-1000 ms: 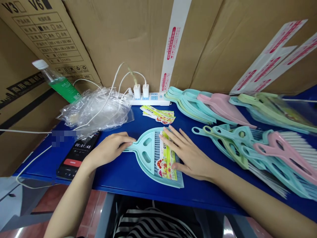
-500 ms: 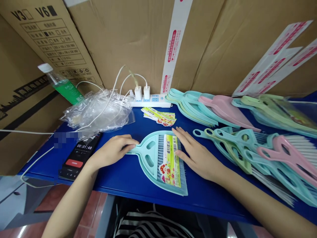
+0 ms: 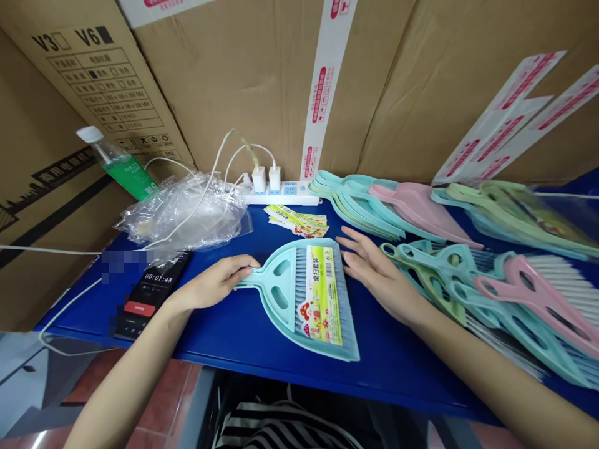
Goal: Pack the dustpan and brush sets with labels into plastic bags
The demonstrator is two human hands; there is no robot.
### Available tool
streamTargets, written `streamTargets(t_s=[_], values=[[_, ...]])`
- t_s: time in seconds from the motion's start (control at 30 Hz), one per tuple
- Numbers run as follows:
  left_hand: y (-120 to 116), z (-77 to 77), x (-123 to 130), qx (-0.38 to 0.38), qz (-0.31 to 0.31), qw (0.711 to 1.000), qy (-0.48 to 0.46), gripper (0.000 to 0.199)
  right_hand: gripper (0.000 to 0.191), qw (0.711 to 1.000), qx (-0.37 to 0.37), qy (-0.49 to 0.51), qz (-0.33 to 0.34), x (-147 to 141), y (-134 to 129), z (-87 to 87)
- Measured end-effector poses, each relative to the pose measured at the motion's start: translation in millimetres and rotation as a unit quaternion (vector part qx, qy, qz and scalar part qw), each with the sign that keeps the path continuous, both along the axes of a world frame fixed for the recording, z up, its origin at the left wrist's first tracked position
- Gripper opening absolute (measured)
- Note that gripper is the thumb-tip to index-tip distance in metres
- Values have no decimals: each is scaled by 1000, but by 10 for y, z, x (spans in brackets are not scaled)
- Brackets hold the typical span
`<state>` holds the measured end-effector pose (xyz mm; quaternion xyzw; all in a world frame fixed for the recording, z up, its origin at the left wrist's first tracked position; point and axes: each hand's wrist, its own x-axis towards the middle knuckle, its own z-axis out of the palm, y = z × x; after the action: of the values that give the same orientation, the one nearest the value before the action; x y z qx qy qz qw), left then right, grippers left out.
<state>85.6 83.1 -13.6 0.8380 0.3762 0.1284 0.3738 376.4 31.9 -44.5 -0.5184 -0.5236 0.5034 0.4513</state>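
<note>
A light-blue dustpan (image 3: 281,324) and a brush with blue-grey bristles (image 3: 347,312) lie nested together, their handles pointing left. Across the bristles rests a yellow-green printed card (image 3: 322,296). My left hand (image 3: 218,280) is closed round the handle end. Just right of the bristles' upper edge is my right hand (image 3: 374,268), its fingers apart and holding nothing. Several more printed cards (image 3: 299,221) are spread behind the dustpan.
At the right lie stacked dustpans (image 3: 421,209) and loose brushes (image 3: 496,305). Crumpled plastic bags (image 3: 187,212), a phone (image 3: 148,293), a green-labelled bottle (image 3: 126,171) and a power strip (image 3: 294,192) stand left and behind, before cardboard boxes (image 3: 243,68).
My right hand has drawn off the card to the right, with its fingers more spread. The dustpan and brush look slightly lifted or tilted, still held by my left hand. The camera view has shifted slightly.
</note>
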Motion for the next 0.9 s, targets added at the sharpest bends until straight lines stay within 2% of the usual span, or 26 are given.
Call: streamTargets(t_s=[0.1,0.2,0.37,0.47,0.53,0.6,0.67,0.73,0.77,0.83,0.9], values=[[-2,36,12,-2,7,1000,-9,24,91,989,-88,115,31,-44,-50,60],[-12,31,23,-6,9,1000,-7,26,100,974,-138,157,85,-81,-107,108],[-54,-17,68,-14,13,1000,-5,26,107,975,-135,125,126,-49,-157,88],[-92,-8,123,-8,4,1000,-5,26,101,977,-120,100,145,38,-158,69],[-104,23,155,15,-4,1000,-7,25,93,980,-109,84,146,109,-152,77],[-89,61,165,87,23,996,2,24,87,982,-105,76,139,177,-149,98],[-40,89,145,215,108,970,32,23,86,983,-109,74,128,232,-150,117],[39,96,103,333,209,915,83,22,86,985,-112,68,116,270,-154,119],[83,90,80,365,243,891,115,23,85,986,-109,65,109,281,-156,113],[168,65,38,370,261,872,186,30,83,989,-97,61,97,291,-163,96],[225,30,9,344,248,873,242,36,82,991,-92,51,87,290,-173,92]])
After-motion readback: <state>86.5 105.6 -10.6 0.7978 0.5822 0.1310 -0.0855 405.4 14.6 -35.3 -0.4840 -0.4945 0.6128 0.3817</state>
